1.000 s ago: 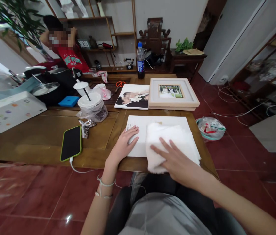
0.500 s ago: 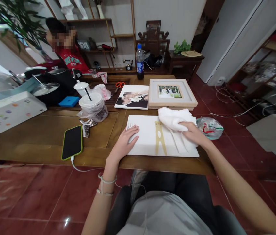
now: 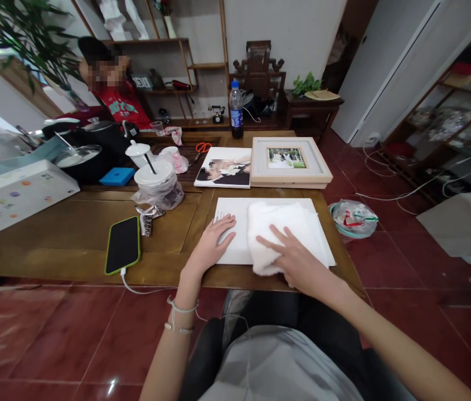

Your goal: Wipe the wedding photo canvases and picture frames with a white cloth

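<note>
A flat white board (image 3: 235, 236) with small print at its upper left lies on the wooden table before me. My left hand (image 3: 214, 240) rests flat on its left edge, fingers stretched out. Across the board's middle and right is a folded white cloth (image 3: 266, 214). My right hand (image 3: 297, 259) lies palm down on this cloth near the board's front edge, fingers spread and pressing on it. The cloth covers much of the board, and the tan A-shaped piece on it is hidden.
Behind the board lie a photo panel (image 3: 224, 168) and a framed photo (image 3: 319, 177). Left of it are a phone (image 3: 123, 245) on a cable, a bagged cup (image 3: 155, 186) and a blue box (image 3: 117, 176). A bottle (image 3: 236, 111) stands farther back. Another person (image 3: 124, 106) sits beyond the table.
My right hand has brought the cloth left and toward me, over the tan piece. The cloth now lies flatter, and my right fingers have gone from gripping to spread. My left hand stays put.
</note>
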`<state>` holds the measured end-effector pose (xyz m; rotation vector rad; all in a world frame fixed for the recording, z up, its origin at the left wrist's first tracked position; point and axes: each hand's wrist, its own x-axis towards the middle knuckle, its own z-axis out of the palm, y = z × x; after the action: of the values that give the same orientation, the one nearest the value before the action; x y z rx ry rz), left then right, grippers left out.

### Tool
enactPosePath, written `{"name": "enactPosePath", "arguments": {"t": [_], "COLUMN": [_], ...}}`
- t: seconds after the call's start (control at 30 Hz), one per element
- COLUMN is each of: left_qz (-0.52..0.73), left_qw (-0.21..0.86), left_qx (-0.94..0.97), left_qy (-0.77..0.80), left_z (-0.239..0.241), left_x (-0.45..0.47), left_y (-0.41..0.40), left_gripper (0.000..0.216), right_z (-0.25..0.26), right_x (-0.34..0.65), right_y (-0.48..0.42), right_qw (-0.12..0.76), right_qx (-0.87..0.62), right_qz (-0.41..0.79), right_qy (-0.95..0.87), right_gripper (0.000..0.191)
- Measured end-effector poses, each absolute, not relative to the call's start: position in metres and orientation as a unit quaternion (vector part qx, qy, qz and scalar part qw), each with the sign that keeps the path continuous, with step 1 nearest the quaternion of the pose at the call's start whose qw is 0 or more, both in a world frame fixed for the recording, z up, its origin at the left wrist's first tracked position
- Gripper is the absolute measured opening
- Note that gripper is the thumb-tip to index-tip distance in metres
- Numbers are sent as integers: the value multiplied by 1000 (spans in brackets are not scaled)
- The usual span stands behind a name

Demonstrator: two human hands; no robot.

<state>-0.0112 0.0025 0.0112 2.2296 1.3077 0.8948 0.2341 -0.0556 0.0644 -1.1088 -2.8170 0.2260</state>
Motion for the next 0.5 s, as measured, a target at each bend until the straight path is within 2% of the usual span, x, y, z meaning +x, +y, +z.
{"name": "enactPosePath", "arguments": {"t": [0.13, 0.23, 0.37, 0.5], "left_qz": [316, 318, 318, 320], "left_qw": [205, 207, 208, 210], "left_qx": [797, 796, 795, 793], "left_qy": [471, 471, 473, 474], "left_z": [13, 13, 13, 13], "left_x": [-10, -10, -11, -10], "left_y": [2, 1, 1, 2], "left_gripper": [30, 30, 30, 30], "right_z": [81, 85, 81, 84], "right_x": [256, 289, 330, 338], "right_y": [-72, -60, -32, -16], "right_qw": [40, 73, 164, 247], "right_qx": [-316, -348, -490, -530], "right_qz": [168, 228, 147, 19], "right_qy": [-933, -906, -844, -811], "right_gripper": [47, 45, 32, 31]}}
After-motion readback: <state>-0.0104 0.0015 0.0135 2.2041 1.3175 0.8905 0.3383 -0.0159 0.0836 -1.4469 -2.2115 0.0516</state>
